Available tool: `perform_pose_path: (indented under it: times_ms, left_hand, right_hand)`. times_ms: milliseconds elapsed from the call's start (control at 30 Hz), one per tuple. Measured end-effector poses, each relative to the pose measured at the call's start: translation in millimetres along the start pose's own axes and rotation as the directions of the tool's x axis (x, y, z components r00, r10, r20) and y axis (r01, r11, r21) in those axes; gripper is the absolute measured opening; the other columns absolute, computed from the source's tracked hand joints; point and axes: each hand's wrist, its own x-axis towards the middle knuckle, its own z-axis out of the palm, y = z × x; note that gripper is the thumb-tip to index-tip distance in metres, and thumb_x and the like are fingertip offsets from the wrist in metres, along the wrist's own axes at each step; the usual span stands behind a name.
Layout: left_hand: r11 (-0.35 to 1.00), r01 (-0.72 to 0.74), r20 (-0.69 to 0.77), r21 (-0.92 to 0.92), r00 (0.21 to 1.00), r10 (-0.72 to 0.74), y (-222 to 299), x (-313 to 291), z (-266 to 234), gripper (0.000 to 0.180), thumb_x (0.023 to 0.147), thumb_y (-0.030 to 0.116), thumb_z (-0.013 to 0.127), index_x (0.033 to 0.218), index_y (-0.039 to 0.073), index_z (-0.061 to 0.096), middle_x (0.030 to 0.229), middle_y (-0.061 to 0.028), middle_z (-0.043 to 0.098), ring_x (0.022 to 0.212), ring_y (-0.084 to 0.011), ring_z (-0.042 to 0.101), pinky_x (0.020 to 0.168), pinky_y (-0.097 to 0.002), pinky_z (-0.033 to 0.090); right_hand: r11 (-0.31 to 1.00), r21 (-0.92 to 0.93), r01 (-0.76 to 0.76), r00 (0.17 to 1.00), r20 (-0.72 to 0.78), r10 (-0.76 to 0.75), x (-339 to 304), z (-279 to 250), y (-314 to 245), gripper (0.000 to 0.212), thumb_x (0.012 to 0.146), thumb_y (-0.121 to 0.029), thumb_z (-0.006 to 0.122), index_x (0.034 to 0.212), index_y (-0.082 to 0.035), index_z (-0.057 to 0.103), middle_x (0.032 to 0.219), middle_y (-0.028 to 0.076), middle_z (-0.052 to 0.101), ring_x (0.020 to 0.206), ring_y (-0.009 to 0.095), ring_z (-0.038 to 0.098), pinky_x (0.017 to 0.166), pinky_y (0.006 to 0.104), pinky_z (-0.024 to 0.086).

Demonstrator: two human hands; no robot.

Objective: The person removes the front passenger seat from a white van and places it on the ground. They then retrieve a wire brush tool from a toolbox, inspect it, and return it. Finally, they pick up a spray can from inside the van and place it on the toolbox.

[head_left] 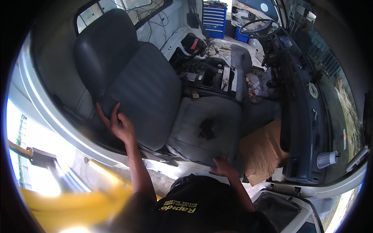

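A dark grey seat backrest (143, 93) leans at the left of the vehicle cab. At its lower left corner, my left hand (121, 126) rests with fingers spread and stretched along the edge. To the right lies the grey seat cushion (190, 132), with a dark patch or crumpled dark item (208, 128) on it; which one I cannot tell. My right hand (224, 167) is at the cushion's near edge, its fingers bent over the side. Part of those fingers is hard to make out in the shadow.
An uncovered engine bay (206, 73) lies beyond the seat. Flattened cardboard (264, 151) covers the footwell at right, near a spray can (260, 93). The steering wheel (259, 29), dashboard (303, 128) and a blue tool cabinet (214, 21) are farther off. White door sill (171, 167) runs nearby.
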Motion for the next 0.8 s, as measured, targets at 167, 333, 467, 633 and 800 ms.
perform_pose_path:
  times_ms: [167,333,467,633,800]
  left_hand:
    - [0.999,-0.036,-0.017,-0.023,0.999,0.036,-1.4,-2.7,2.6,0.039,0.089,-0.006,0.050,0.108,0.003,0.082,0.168,-0.0254,0.043,0.158,-0.0482,0.037,0.129,-0.0560,0.030]
    - [0.998,-0.040,-0.046,-0.057,0.998,0.037,-6.4,-3.6,2.4,0.041,0.089,-0.006,0.046,0.104,0.003,0.083,0.166,-0.0244,0.047,0.157,-0.0424,0.043,0.122,-0.0431,0.040]
    - [0.984,0.008,-0.026,-0.177,1.000,-0.013,-6.0,-6.8,4.7,0.042,0.087,-0.007,0.044,0.100,0.002,0.083,0.167,-0.0260,0.046,0.156,-0.0438,0.043,0.124,-0.0458,0.038]
    - [0.988,-0.044,-0.065,-0.151,0.997,0.034,-1.0,-5.7,1.8,0.040,0.089,-0.011,0.043,0.096,0.002,0.080,0.164,-0.0262,0.048,0.156,-0.0491,0.041,0.125,-0.0588,0.037]
    - [0.995,-0.097,-0.008,0.015,0.995,0.097,-22.1,-9.8,-13.6,0.033,0.093,-0.012,0.048,0.091,0.003,0.076,0.131,-0.0121,0.074,0.155,-0.0551,0.038,0.125,-0.0675,0.034]
  right_hand:
    - [0.999,0.046,0.009,0.999,0.039,-0.010,7.8,0.1,9.3,0.077,0.092,-0.050,0.078,0.146,0.001,0.058,0.143,0.030,0.064,0.147,0.055,0.043,0.122,0.0703,0.035]
    - [0.998,0.065,0.012,0.999,0.048,-0.015,34.5,23.6,28.9,0.079,0.092,-0.053,0.078,0.148,0.000,0.059,0.143,0.029,0.065,0.154,0.053,0.035,0.122,0.0734,0.033]
    - [0.998,0.016,0.066,0.997,0.049,-0.067,45.3,27.2,41.2,0.083,0.092,-0.059,0.076,0.148,0.000,0.059,0.140,0.029,0.067,0.149,0.053,0.042,0.122,0.0673,0.036]
    - [0.994,0.010,-0.105,0.992,0.070,0.104,34.6,9.8,12.6,0.088,0.091,-0.061,0.076,0.148,0.002,0.058,0.140,0.032,0.066,0.146,0.056,0.048,0.123,0.0620,0.039]
    - [0.981,-0.043,-0.188,0.980,0.052,0.190,45.9,13.3,-20.8,0.098,0.090,-0.061,0.076,0.156,0.006,0.047,0.152,0.039,0.053,0.152,0.063,0.032,0.118,0.0762,0.036]
